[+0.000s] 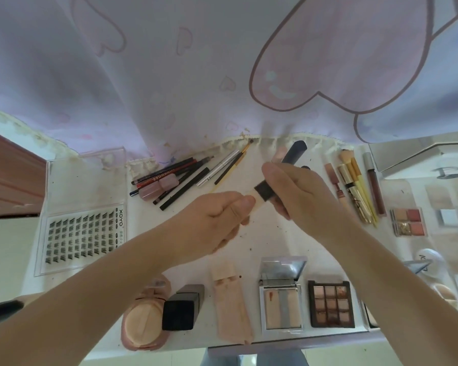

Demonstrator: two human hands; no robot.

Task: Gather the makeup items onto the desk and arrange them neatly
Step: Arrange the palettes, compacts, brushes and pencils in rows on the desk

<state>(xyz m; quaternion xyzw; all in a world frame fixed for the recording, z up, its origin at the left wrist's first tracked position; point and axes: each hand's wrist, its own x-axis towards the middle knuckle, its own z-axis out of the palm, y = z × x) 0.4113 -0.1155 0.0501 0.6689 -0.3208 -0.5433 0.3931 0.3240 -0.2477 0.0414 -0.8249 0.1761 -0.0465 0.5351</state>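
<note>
Pink-heart lilac curtain [196, 75]; brown-toned palette [331, 303]

Both bare forearms reached in from the bottom corners and met mid-frame above the desk. Left hand [222, 215] sat knuckles up, fingers curled under, thumb laid flat along the top, pinching the beige end of a tube [265, 192] between thumb and forefinger. Right hand [299, 196] came in from the right, back of hand toward the camera, fingers wrapped around the dark part of the same tube, thumb on the near side. Hands were nearly touching, right slightly higher and farther than left. Right wrist was bent inward, left wrist roughly straight
</note>
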